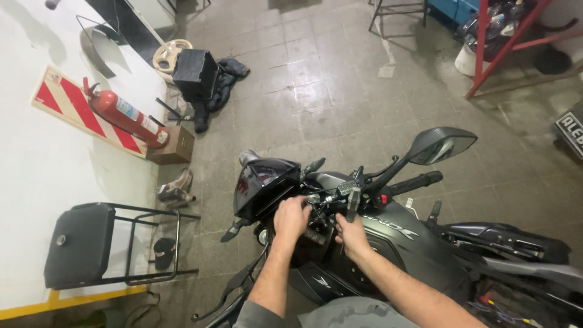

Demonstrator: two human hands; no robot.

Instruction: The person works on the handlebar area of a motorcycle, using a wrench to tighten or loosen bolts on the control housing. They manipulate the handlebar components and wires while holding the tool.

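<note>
Both hands work at the middle of the motorcycle's handlebar (340,193), behind the dark headlight cowl (262,182). The left hand (291,218) is curled closed over the bar clamp area. The right hand (352,234) grips an upright tool (353,200). Best to steady the bar firmly and keep the tool square.
</note>
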